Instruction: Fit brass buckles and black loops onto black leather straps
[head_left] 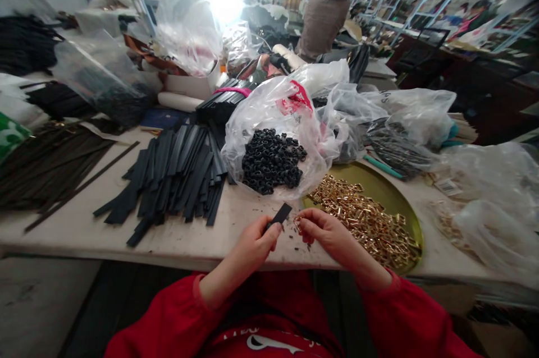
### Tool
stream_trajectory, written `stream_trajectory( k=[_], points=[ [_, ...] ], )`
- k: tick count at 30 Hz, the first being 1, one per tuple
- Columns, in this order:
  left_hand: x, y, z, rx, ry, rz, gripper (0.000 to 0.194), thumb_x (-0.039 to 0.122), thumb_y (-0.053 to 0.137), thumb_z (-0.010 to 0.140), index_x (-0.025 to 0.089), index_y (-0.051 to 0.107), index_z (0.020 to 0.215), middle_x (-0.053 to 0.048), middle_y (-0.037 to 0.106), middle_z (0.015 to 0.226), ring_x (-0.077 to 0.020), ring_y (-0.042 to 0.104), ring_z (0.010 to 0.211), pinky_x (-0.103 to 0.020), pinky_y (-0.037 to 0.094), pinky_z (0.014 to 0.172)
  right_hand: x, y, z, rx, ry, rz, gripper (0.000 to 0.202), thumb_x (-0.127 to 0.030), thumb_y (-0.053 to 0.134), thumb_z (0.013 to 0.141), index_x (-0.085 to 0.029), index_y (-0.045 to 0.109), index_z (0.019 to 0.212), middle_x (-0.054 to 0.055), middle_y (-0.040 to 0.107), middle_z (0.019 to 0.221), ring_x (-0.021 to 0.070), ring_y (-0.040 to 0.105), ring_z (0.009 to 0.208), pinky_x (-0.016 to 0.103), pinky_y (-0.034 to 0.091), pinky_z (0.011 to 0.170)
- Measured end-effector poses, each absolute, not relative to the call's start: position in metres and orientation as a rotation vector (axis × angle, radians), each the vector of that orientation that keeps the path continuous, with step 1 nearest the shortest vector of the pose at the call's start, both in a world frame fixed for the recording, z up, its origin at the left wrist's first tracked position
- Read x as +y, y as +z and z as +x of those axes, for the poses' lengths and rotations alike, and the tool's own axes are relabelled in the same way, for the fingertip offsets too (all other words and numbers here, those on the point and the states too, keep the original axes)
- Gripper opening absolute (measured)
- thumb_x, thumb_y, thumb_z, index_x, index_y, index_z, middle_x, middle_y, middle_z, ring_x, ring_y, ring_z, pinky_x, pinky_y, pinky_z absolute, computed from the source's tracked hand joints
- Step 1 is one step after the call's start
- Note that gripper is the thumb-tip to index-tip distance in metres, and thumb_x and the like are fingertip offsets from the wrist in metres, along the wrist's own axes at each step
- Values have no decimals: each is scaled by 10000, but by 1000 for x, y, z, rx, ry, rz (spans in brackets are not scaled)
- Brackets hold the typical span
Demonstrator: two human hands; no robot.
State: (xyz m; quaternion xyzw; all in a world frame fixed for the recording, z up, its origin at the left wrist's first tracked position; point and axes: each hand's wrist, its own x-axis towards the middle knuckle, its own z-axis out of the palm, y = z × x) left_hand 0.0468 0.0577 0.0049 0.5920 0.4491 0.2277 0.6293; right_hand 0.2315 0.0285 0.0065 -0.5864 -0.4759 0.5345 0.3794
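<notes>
My left hand (260,239) pinches a short black strap (281,214), its free end pointing up and to the right. Just to its right, my right hand (322,230) holds a small gold buckle (297,224) between thumb and fingertips. Strap and buckle are close together but look apart. Beside my right forearm, many loose gold buckles (366,217) lie on a gold oval tray (410,209). Small black loops (272,161) fill an open clear plastic bag (236,139) beyond my hands. A pile of flat black straps (177,170) lies to the left.
Long dark strips (54,161) lie at the far left of the table (168,243). A teal pen-like tool (383,166) rests behind the tray. More plastic bags (501,234) stand on the right. Another person (322,24) is beyond the table.
</notes>
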Motion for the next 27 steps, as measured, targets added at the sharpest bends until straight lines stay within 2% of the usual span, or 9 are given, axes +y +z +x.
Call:
stream_trajectory(
  k=[3,7,10,14,16,19,21,24,27],
  points=[
    [57,4,41,1055,517,1433,258,407,481,769,153,522,785,57,449,562,-81,389,498,-201,297,476,27,7,205,-1175,1495,-1343,258,-399,626,716,-172,619,839,-33,546,609,85,474,499,225,379,483],
    [49,5,30,1125,558,1520,176,304,486,756,141,552,742,39,478,607,-94,417,566,-207,313,518,23,6,185,-1191,1509,-1260,197,-299,600,741,-175,629,893,-31,549,634,86,484,540,228,395,528],
    [43,6,23,1193,627,1489,173,284,463,770,138,556,785,33,501,630,-104,437,587,-211,332,535,16,6,176,-1092,1608,-1197,347,-228,612,716,-211,563,1059,-21,583,763,86,514,597,225,403,559],
    [36,8,19,1226,658,1535,153,266,451,777,146,546,776,31,520,632,-115,467,600,-216,345,554,6,3,167,-985,1711,-1100,520,-240,679,667,-225,484,1150,-39,567,719,78,504,586,196,374,518],
    [32,9,18,1216,627,1577,159,267,450,782,148,554,789,25,542,653,-122,485,614,-221,345,561,3,-1,165,-991,1646,-1129,472,-293,682,682,-218,502,1111,-43,571,668,84,508,562,203,382,511],
    [25,8,15,1156,569,1631,194,307,449,800,150,562,790,15,557,683,-128,492,634,-224,344,571,0,-8,167,-1025,1483,-1222,282,-356,679,689,-190,593,900,-42,560,588,88,502,527,212,395,498],
    [21,8,11,1124,541,1635,260,359,402,837,152,553,791,23,527,644,-124,476,609,-223,336,555,-2,-8,169,-945,1428,-1245,226,-353,699,670,-177,611,782,-38,558,588,79,497,519,208,404,499],
    [16,10,1,1122,498,1633,323,398,327,872,160,530,791,41,476,578,-116,449,548,-223,319,526,-5,-3,168,-613,1482,-1191,244,-315,739,629,-194,610,798,-41,569,666,66,510,527,205,437,518],
    [10,16,-5,1084,439,1709,313,385,339,872,166,540,774,31,513,602,-118,464,562,-225,318,539,-13,1,159,-383,1609,-1110,298,-286,770,589,-206,603,823,-39,575,711,65,523,540,203,461,524]
  ],
)
